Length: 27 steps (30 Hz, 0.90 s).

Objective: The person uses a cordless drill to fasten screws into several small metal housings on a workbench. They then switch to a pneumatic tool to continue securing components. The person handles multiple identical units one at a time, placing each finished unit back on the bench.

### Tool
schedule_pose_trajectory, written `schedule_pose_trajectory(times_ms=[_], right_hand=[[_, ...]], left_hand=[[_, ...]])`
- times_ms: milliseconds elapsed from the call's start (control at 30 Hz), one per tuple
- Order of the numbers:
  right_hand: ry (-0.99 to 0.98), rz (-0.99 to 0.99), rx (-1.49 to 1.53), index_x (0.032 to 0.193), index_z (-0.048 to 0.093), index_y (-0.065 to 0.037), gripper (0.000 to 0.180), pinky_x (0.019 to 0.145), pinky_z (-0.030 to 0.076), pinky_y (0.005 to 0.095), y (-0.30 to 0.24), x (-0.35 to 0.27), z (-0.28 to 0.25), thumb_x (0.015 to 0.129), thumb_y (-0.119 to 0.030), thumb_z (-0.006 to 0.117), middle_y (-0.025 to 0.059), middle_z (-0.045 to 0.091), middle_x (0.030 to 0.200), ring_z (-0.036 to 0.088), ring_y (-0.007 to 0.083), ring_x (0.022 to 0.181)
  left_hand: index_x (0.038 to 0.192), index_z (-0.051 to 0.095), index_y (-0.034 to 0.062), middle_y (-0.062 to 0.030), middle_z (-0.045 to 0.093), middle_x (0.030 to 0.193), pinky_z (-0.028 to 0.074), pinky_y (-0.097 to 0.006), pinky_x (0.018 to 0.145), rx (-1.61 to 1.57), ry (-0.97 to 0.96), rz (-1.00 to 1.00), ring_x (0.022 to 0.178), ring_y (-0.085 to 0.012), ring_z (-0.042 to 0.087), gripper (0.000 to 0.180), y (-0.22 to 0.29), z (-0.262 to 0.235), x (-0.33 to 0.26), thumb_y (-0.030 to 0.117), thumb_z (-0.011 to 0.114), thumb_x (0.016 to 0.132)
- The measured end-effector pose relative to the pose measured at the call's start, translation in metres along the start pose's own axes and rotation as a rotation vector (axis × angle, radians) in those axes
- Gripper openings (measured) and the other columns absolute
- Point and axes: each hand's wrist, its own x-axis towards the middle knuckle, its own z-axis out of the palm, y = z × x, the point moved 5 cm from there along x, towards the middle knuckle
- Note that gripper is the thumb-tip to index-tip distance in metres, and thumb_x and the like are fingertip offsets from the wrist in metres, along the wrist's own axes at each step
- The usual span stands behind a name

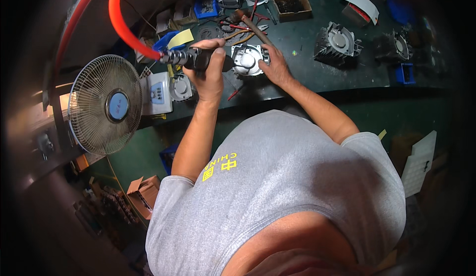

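My left hand (210, 72) is wrapped round a dark air-powered driver (202, 60), held roughly level, with an orange air hose (130, 37) coupled to its rear. The tool's thin tip points right, over a silvery round-centred metal motor housing (246, 60) on the bench. Thumb and fingers of my right hand (277, 66) grip the right edge of that housing. A hammer (254, 28) lies behind it, its wooden handle reaching to the right fingertips. Whether the driver's tip touches a screw is too small to tell.
Pliers and red-handled tools (238, 28) lie behind the housing on the dark green bench (292, 33). Finned motor housings (338, 43) stand to the right. A cardboard box (291, 5) and blue bins (206, 4) line the back. A fan (106, 105) stands at left.
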Motion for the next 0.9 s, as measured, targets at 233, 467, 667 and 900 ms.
schedule_pose_trajectory(times_ms=[233,467,667,900], right_hand=[[0.004,-0.008,-0.034,0.134,0.053,-0.001,0.054,0.107,0.043,0.0471,-0.003,0.001,-0.002,0.085,-0.015,0.069,0.0236,0.06,0.129,0.055,0.0428,0.123],[-0.019,-0.015,-0.034,0.134,0.053,-0.001,0.054,0.107,0.043,0.0472,-0.007,0.003,-0.004,0.085,-0.016,0.068,0.0238,0.06,0.129,0.054,0.0429,0.123],[-0.019,-0.027,-0.045,0.135,0.052,-0.002,0.053,0.107,0.043,0.0471,-0.006,0.003,-0.003,0.086,-0.015,0.068,0.0238,0.06,0.13,0.054,0.0434,0.123],[-0.006,-0.043,-0.063,0.134,0.052,-0.002,0.053,0.106,0.044,0.0475,-0.003,0.003,-0.001,0.086,-0.015,0.068,0.0239,0.06,0.129,0.054,0.043,0.122]], left_hand=[[0.101,0.063,-0.001,-0.0139,0.072,0.099,0.054,-0.04,0.097,0.007,0.032,0.049,0.097,-0.0231,0.07,0.018,0.005,-0.01,-0.018,-0.004,0.068,0.084],[0.105,0.061,-0.001,-0.0155,0.07,0.1,0.056,-0.045,0.098,0.067,0.076,0.044,0.097,-0.0255,0.07,0.02,-0.004,-0.016,-0.027,-0.004,0.067,0.086],[0.106,0.06,-0.0009,-0.0157,0.069,0.098,0.056,-0.047,0.098,0.024,0.092,0.08,0.095,-0.0258,0.07,0.02,-0.004,-0.018,-0.027,-0.003,0.067,0.087],[0.105,0.06,-0.0018,-0.0147,0.071,0.101,0.055,-0.042,0.099,-0.019,0.111,0.034,0.1,-0.0249,0.07,0.021,-0.005,-0.018,-0.029,-0.005,0.068,0.085]])
